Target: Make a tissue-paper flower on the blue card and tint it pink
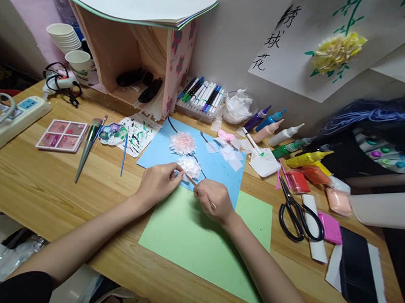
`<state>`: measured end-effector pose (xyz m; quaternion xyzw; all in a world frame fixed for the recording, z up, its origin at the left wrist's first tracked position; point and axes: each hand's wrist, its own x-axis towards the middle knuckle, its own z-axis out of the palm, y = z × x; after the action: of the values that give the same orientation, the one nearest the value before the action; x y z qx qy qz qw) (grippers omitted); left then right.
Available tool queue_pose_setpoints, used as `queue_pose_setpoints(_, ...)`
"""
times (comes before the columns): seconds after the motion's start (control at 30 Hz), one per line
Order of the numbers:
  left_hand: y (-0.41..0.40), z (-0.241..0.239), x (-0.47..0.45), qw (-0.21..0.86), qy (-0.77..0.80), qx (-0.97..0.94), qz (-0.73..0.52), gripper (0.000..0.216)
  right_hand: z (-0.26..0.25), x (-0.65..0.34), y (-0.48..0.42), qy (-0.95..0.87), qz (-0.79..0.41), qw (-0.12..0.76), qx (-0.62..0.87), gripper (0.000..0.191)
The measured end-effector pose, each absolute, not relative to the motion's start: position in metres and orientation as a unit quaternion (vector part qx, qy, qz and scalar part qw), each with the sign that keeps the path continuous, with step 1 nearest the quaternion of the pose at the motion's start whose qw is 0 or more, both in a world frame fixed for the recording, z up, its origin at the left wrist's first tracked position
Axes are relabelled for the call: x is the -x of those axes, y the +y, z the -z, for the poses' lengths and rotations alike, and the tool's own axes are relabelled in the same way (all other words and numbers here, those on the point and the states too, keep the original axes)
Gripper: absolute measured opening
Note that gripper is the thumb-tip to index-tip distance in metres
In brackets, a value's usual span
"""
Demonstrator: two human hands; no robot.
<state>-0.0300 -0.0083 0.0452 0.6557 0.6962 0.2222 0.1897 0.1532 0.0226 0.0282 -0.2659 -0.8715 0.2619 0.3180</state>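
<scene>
My right hand (pixel 214 200) is closed around a thin brown stick (pixel 190 180), its tip pointing left at the other hand's fingertips. My left hand (pixel 159 181) has thumb and forefinger pressed together at that tip, beside a white ruffled paper flower (pixel 189 168); what they pinch is too small to make out. Just behind lies a pink-tinged ruffled flower (pixel 183 143). Both flowers rest on a blue sheet (pixel 149 150) with dark painted stems. Under my right hand a light green sheet (pixel 206 249) sticks out toward me. Loose white paper squares (pixel 230 157) lie on the blue sheet's right part.
Black-handled scissors (pixel 298 215), a dark phone (pixel 358 268) and clay packets (pixel 331 228) lie to the right. Paint bottles (pixel 285 134) and a marker box (pixel 201 100) stand behind. At left are a makeup brush (pixel 89 146), a palette (pixel 62 135) and a power strip (pixel 14 124).
</scene>
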Motion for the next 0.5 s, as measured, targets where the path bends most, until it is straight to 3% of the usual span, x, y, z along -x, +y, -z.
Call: queue_pose_setpoints(0.5,-0.001,-0.024,0.047,0.173,0.750,-0.611,-0.184,0.031,-0.055,-0.124,0.046,-0.788,-0.380,0.282,0.394,0.057)
